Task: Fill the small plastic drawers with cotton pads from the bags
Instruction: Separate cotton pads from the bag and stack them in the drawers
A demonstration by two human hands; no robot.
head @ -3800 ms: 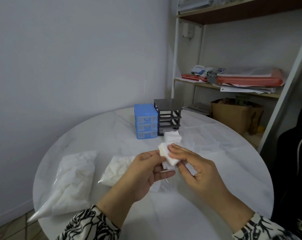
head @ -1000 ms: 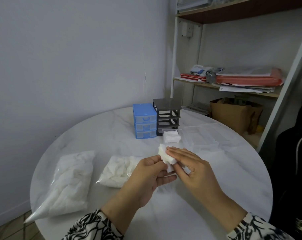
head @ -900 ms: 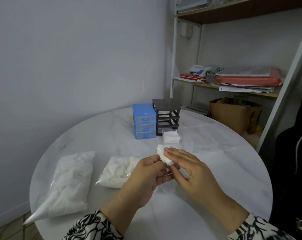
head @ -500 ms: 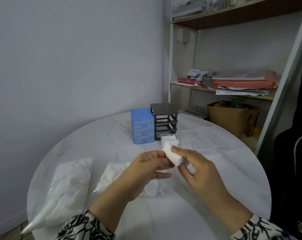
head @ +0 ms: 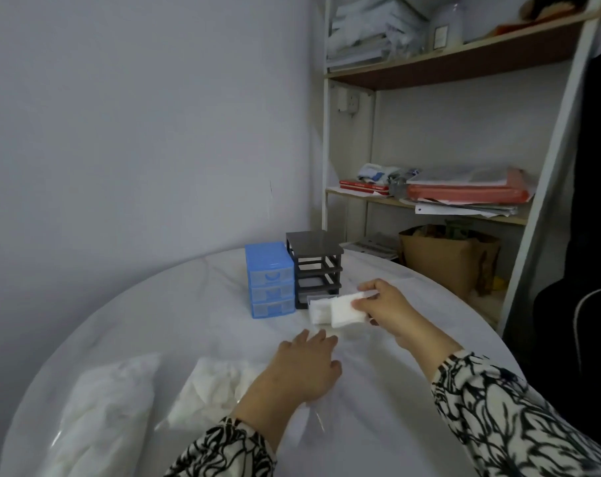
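Observation:
My right hand pinches a small stack of white cotton pads just above a clear pulled-out drawer that holds more pads, in front of the black drawer frame. A blue three-drawer unit stands left of the frame, its drawers closed. My left hand lies flat on the table with straight fingers, next to an opened bag of cotton pads. A second, fuller bag lies further left.
The round white marble table carries everything. Clear empty drawers lie on it right of my right hand, hard to make out. A shelf unit with papers and a brown paper bag stands behind the table's right side.
My hands have parted. The right hand carried the pad stack forward to the clear drawer; the left let go and dropped flat onto the table. The camera tilted up.

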